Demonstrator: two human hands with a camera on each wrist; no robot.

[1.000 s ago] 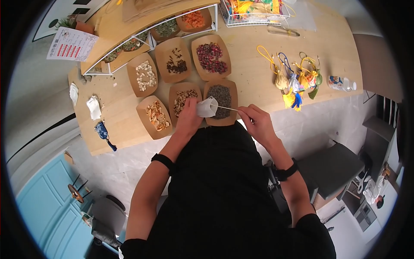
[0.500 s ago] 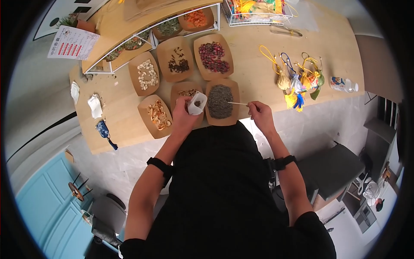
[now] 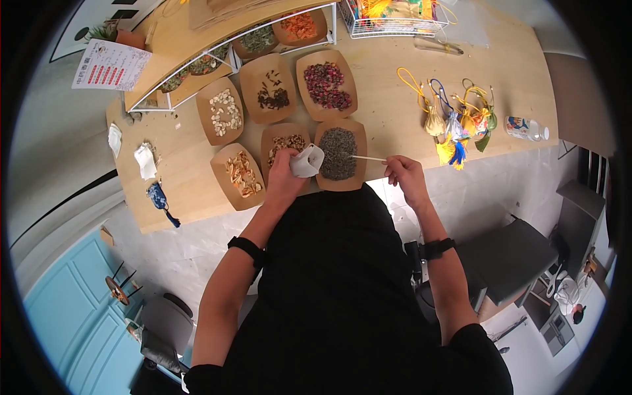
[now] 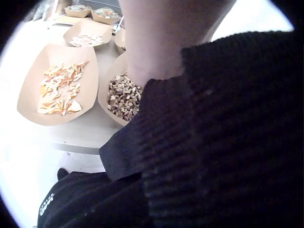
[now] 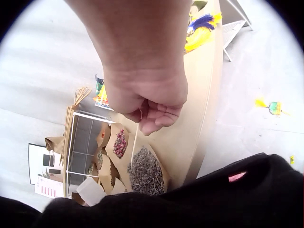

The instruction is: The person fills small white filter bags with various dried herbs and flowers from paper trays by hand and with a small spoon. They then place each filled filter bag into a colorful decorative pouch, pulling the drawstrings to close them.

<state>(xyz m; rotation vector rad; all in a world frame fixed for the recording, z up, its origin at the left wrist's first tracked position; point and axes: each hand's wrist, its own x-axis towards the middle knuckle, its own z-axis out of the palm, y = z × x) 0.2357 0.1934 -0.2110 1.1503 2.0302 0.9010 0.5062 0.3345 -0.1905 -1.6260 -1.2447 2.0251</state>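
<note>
My left hand (image 3: 283,184) grips a small white pouch (image 3: 303,164), its mouth turned toward the tray on the right. The pouch overlaps a paper tray of chopped brown pieces (image 3: 287,139) in the head view. With thumb and fingers my right hand (image 3: 406,179) pinches a thin pale stick-like handle (image 3: 372,158). Its far end reaches into the grey-purple dried buds (image 3: 337,148) filling the front right paper tray (image 3: 360,172); the tip is lost among the buds. In the right wrist view the same handle (image 5: 136,137) slants down from the curled fingers.
Further paper trays hold orange peel strips (image 3: 242,174), white slices (image 3: 225,113), dark brown bits (image 3: 273,99) and red buds (image 3: 327,85). Tasselled sachets (image 3: 454,125) and a clear bottle (image 3: 525,128) lie right. A wire rack (image 3: 234,59) and wire basket (image 3: 394,27) stand behind.
The handle's far end has gone from the pouch mouth to the dried buds as my right hand moved right. The pouch drew left and tipped, then came back slightly right.
</note>
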